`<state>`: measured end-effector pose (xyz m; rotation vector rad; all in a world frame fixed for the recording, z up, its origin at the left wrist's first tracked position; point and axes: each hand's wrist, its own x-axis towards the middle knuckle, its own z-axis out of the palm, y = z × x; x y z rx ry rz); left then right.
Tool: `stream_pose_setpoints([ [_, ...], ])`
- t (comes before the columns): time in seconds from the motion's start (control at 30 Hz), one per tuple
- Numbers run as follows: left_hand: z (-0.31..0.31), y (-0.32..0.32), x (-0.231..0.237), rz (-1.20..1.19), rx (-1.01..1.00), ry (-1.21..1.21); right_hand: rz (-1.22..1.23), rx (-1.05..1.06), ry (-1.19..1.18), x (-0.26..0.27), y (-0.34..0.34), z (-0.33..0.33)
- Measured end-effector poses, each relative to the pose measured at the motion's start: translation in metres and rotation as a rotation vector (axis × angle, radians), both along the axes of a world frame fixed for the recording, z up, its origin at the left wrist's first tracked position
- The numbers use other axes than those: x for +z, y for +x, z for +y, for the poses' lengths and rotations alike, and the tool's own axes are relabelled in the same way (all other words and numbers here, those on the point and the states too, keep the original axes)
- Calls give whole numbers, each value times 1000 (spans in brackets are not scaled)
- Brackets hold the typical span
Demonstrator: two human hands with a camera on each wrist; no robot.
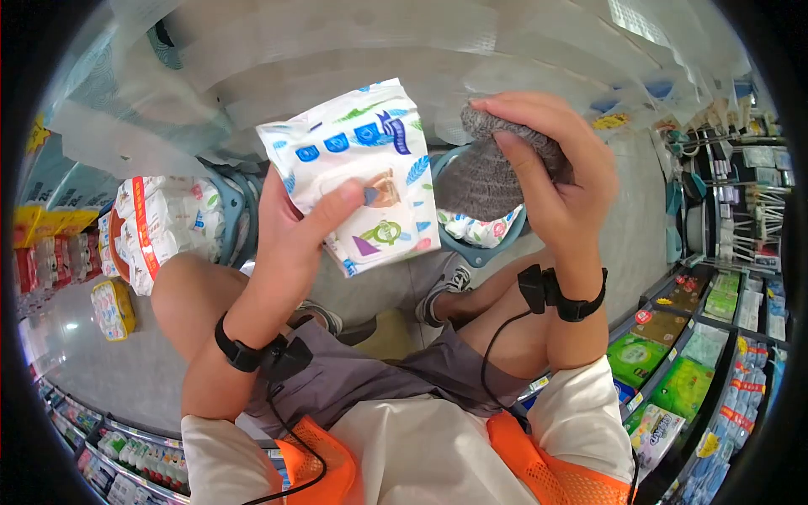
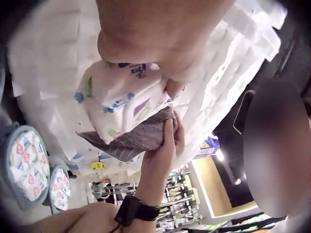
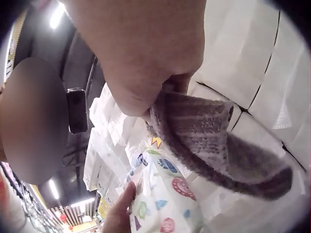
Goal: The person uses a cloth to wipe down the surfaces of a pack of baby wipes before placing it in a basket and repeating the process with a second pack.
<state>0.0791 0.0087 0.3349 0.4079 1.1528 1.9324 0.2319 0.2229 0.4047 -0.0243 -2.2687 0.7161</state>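
Note:
My left hand grips a white soft pack of wipes with blue, green and purple prints. The thumb lies across its front, and the fingers go out of sight behind it. To the right, my right hand pinches a grey ribbed, fuzzy cloth between thumb and fingers at its upper edge. The cloth hangs down beside the pack. In the right wrist view the cloth is folded over, with its lower end curling outward. The left wrist view has the pack overlapping the cloth.
Beyond the knees stand blue baskets of printed packs, one basket at left and another basket behind the cloth. A yellow-edged pack lies on the grey floor. Stocked shelves line the right. White plastic-wrapped stacks rise in front.

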Motion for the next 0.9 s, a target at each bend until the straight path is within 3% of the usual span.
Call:
stream_pose_setpoints([
  [0.4,3,3,4,-575,-250,50,15,134,-59,-4,-8,-17],
  [0.53,2,0,-2,-654,-322,103,-96,168,-97,-3,-11,-36],
  [0.6,2,-3,-12,-740,-358,196,11,229,-129,-13,-17,-39],
  [0.73,5,-3,4,-826,-247,115,7,397,-145,-11,-6,-62],
  [0.83,0,-13,-14,-845,-342,212,62,499,-23,-10,-2,-73],
  [0.9,-1,-11,-5,-871,-350,147,11,444,41,-4,-1,-63],
])
